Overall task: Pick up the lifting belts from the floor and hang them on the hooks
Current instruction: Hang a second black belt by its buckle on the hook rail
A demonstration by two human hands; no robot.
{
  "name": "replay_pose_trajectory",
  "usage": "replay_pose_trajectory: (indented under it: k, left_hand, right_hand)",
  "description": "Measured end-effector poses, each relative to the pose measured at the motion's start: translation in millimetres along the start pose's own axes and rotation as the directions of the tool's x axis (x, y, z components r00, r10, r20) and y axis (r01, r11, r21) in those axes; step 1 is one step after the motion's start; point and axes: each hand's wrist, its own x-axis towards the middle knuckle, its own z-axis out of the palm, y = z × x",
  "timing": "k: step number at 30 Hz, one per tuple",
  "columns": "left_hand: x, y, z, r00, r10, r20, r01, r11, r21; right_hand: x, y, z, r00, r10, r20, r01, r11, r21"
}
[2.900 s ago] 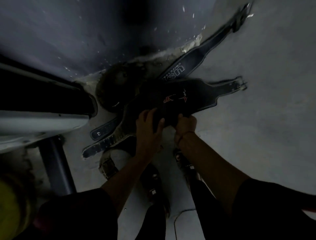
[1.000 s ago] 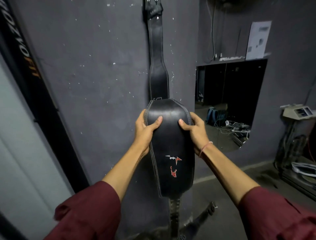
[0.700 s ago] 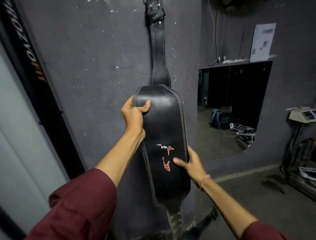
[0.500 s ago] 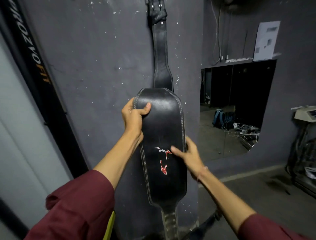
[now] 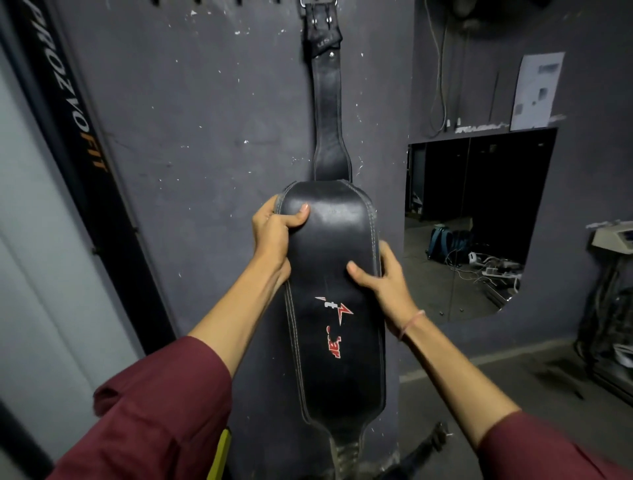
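A wide black leather lifting belt with a red and white logo hangs upright in front of the dark wall. My left hand grips its upper left edge, thumb over the front. My right hand holds the belt's right edge lower down, thumb pressed on the leather. Behind it another black belt hangs by its buckle end from the hooks at the top edge. The tip of a further belt lies on the floor at the wall's foot.
A black frame post with lettering slants down the left side. To the right is a mirror with a paper sheet above it. Equipment and cables stand at the far right on the grey floor.
The logo belt went from the floor up to the wall. In the last second my right hand slid from the belt's top corner down its right edge; my left hand kept its grip.
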Motion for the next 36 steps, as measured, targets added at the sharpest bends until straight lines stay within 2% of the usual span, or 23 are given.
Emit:
replay_pose_trajectory:
  k: [2,5,9,12,14,17,20,22,26,29,34,36]
  left_hand:
    - [3,8,4,0.997,0.029,0.069,-0.028,1.000,-0.013]
    - [7,19,9,0.982,0.084,0.167,-0.090,0.995,0.033]
    - [14,19,4,0.968,0.180,0.172,-0.211,0.960,0.185]
    - [-4,-8,-12,0.952,0.257,0.167,-0.298,0.903,0.310]
    - [-31,-51,-31,0.968,0.200,0.151,-0.242,0.901,0.360]
    - [-77,-116,-64,0.996,0.038,0.081,-0.066,0.919,0.389]
    - [-97,-144,-82,0.997,-0.072,0.012,0.061,0.912,0.407]
    - [-91,-133,-79,0.998,-0.067,0.019,0.054,0.915,0.400]
    - [-54,-72,-47,0.998,0.058,0.017,-0.060,0.942,0.330]
    - [-36,-41,-28,0.998,0.037,0.045,-0.049,0.952,0.304]
    - [-45,-37,-21,0.990,0.131,0.059,-0.141,0.963,0.231]
    - [-47,-37,-17,0.982,0.168,0.081,-0.183,0.954,0.238]
  right_hand:
    - [12,-21,8,0.998,-0.036,0.042,0.034,0.998,0.048]
    - [17,-34,14,0.996,-0.087,0.007,0.086,0.993,0.084]
    - [26,-43,26,0.984,-0.161,-0.078,0.170,0.977,0.128]
    - [35,-51,33,0.970,-0.209,-0.120,0.223,0.969,0.111]
    - [44,-62,36,0.962,-0.228,-0.153,0.248,0.960,0.130]
    - [57,-78,39,0.949,-0.253,-0.189,0.281,0.950,0.138]
    - [61,-78,38,0.948,-0.265,-0.177,0.290,0.947,0.139]
    - [61,-73,36,0.950,-0.254,-0.181,0.282,0.948,0.149]
    - [56,-60,36,0.958,-0.243,-0.154,0.266,0.951,0.157]
    - [54,-60,38,0.961,-0.245,-0.128,0.261,0.958,0.120]
    - [44,-61,21,0.966,-0.255,0.034,0.256,0.966,-0.028]
    - [24,-35,9,0.978,-0.199,0.055,0.204,0.973,-0.105]
